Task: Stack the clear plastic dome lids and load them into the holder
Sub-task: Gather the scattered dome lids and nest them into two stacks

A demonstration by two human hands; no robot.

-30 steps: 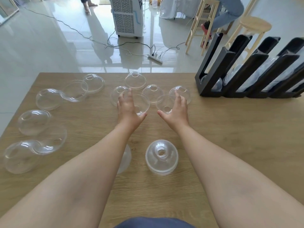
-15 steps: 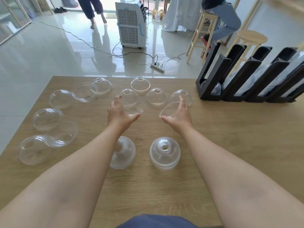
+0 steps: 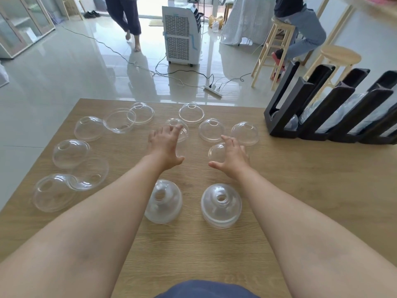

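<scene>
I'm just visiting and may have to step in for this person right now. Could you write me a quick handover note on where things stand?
Left hand: open, fingers spread over a dome lid, not gripping.
Right hand: curled around a single lid; hard to tell if it is lifted.
Done: two nested stacks, left stack and right stack, stand near you; the black holder at far right already has lids in it.
Left: loose lids lie across the table, mostly far and left. Stack them, then load.
</scene>
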